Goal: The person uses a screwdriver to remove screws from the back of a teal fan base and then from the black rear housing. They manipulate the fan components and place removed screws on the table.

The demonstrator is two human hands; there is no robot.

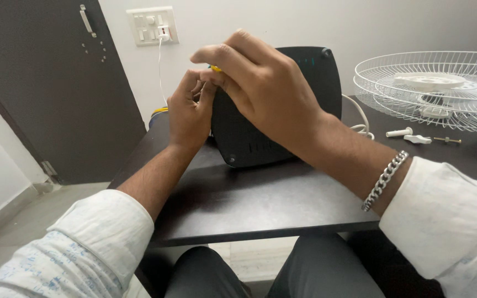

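- No packages, signs or screens anywhere in this shot.
- Closest thing to a label: faint embossed lettering low on the black fan base (282,118), about 6 o'clock on its face, same black as the shell, too dim to make out.

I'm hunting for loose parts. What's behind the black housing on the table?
Behind the black housing a white cord loops out on the right, and a white cable hangs from the wall socket on the left. The housing and both hands hide whatever lies directly behind it.
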